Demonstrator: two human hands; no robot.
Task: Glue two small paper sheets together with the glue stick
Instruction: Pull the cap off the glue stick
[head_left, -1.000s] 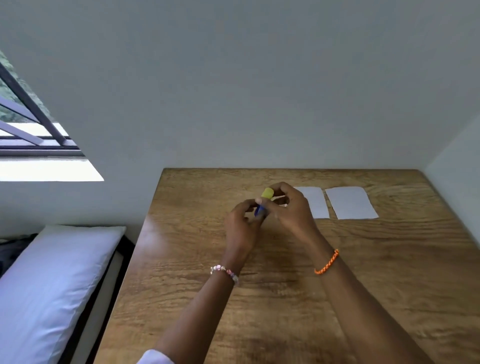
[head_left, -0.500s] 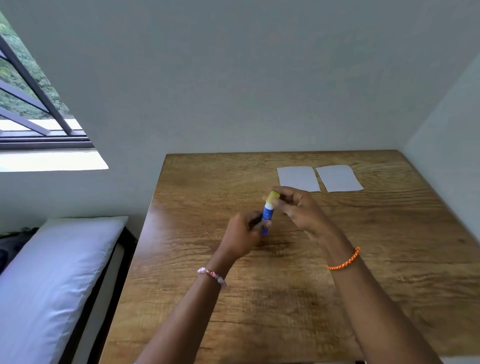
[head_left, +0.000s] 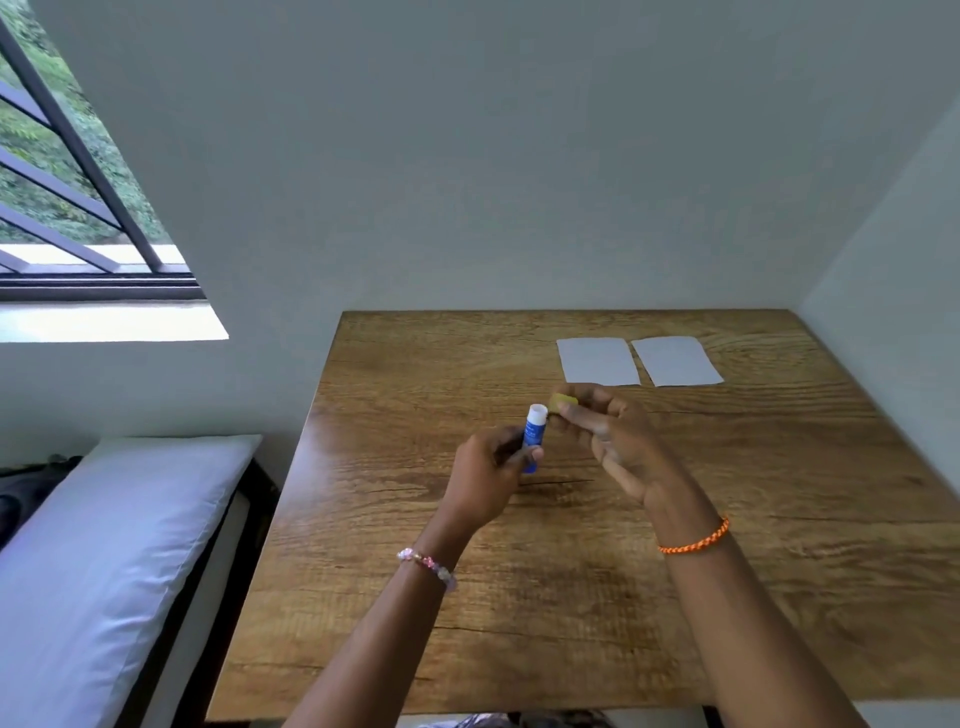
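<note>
My left hand (head_left: 493, 467) grips the blue glue stick (head_left: 534, 435) upright above the middle of the wooden table (head_left: 779, 519); its white top end is uncovered. Just to its right, my right hand (head_left: 608, 431) pinches the yellow cap (head_left: 563, 401) between thumb and fingertips, apart from the stick. Two small white paper sheets lie flat side by side at the far right of the table: the left sheet (head_left: 597, 361) and the right sheet (head_left: 675, 360). Neither hand touches them.
Walls stand close behind and to the right of the table. A bed with a white pillow (head_left: 93, 561) runs along the table's left side. A barred window (head_left: 67, 208) is at the upper left.
The yellow cap has come off the glue stick and sits in my right hand. Both hands have drawn back from the sheets toward the table's middle.
</note>
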